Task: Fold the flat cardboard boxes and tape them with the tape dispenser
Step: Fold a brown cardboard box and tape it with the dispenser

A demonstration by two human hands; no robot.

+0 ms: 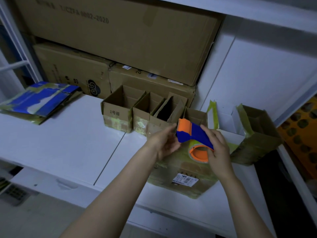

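An orange and blue tape dispenser [192, 134] with a roll of tape is held above a closed cardboard box [183, 176] that lies on the white table [68, 143]. My right hand [217, 148] grips the dispenser at its roll end, fingers curled over the blue cover. At the dispenser's orange front end, my left hand [164, 143] touches it with thumb and fingertips. The box under the hands carries old greenish tape and a shipping label.
A row of folded open boxes [118, 114] stands behind the hands, with a larger taped box [257, 140] at the right. A stack of flat blue-printed cardboard [39, 102] lies at the left. Big cartons [120, 40] are piled against the wall.
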